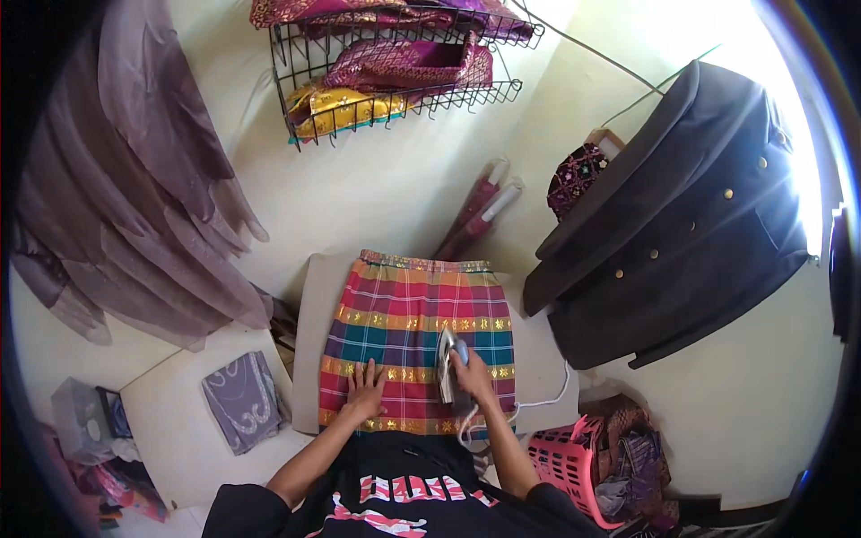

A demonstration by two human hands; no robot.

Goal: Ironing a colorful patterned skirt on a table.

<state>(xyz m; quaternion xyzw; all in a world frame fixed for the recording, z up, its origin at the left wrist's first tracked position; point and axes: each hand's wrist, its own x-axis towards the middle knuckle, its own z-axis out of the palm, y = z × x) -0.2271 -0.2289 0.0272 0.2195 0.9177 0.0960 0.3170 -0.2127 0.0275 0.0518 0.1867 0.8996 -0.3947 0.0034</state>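
Note:
A plaid skirt with gold motifs and a gathered waistband lies spread on a beige padded ironing surface, its waistband at the far side. My right hand is closed around the handle of an electric iron. The iron stands on the right half of the skirt, its tip pointing away from me. A pale cord runs from near the iron's heel to the right. On the lower left part of the skirt my left hand rests flat, fingers apart.
A folded grey patterned cloth lies on a white table at left. Sheer mauve garments hang at left, a dark buttoned jacket at right. A pink plastic basket with fabrics stands lower right. Black wire racks hold cloth above.

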